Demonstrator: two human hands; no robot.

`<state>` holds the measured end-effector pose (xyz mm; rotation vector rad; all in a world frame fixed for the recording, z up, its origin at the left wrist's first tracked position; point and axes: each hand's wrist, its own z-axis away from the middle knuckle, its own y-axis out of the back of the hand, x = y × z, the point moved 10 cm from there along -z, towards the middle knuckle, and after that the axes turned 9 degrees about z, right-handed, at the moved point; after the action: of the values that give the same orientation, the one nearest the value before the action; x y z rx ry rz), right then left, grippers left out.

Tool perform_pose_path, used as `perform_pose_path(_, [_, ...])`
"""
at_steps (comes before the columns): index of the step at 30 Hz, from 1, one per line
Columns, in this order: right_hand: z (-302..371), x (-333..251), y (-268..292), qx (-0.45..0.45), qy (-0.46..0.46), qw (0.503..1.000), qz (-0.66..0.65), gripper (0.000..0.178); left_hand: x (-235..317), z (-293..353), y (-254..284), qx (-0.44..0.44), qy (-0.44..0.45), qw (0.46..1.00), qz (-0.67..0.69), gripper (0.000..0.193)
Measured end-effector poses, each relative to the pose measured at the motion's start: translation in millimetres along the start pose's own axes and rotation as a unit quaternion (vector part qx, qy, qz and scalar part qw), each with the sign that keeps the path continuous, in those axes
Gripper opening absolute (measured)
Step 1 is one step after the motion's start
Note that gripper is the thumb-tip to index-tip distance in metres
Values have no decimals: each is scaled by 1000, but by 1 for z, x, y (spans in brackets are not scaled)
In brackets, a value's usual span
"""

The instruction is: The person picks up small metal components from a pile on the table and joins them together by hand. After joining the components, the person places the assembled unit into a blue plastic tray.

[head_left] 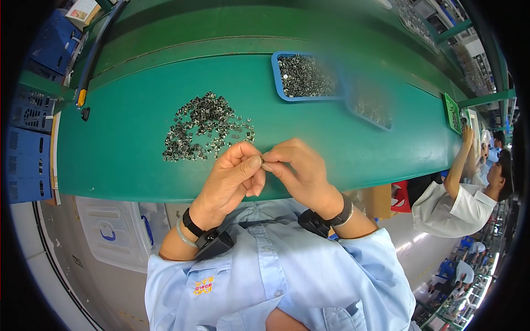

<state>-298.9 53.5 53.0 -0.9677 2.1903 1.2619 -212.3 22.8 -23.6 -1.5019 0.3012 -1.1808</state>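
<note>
Both hands meet just above the near edge of the green bench. The left hand and right hand pinch one small metal part between their fingertips, each grip clenched on it. The fitting step seems underway; seating it likely needs fine alignment. A pile of metal parts lies just beyond.

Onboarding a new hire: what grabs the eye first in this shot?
Both hands meet at centre: left hand and right hand pinch one small metal part between fingertips. Just behind, a loose pile of metal parts lies on the green table; a blue tray holds more.
</note>
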Motion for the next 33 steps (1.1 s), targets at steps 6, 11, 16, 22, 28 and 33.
perform_pose_path(6, [-2, 2, 4, 6, 4, 1000, 9, 19, -1, -3, 8, 25, 5, 999, -37, 15])
perform_pose_path(11, [-6, -8, 5, -13, 56, 996, 73, 19, 7, 0, 13, 67, -5, 990, -122, 15])
perform_pose_path(16, [-4, -2, 4, 6, 42, 999, 33, 19, 15, 5, 1, 81, 4, 992, -101, 15])
perform_pose_path(22, [-2, 5, 2, -1, -11, 999, -40, 19, 6, 6, 4, 40, 9, 999, -28, 16])
perform_pose_path(28, [-7, -6, 3, -7, 27, 999, -23, 17, 6, 6, 2, 20, 5, 1000, -5, 16])
perform_pose_path(33, [-5, -7, 0, -6, 38, 999, -14, 15, 4, 7, 3, 25, 17, 1000, -5, 16])
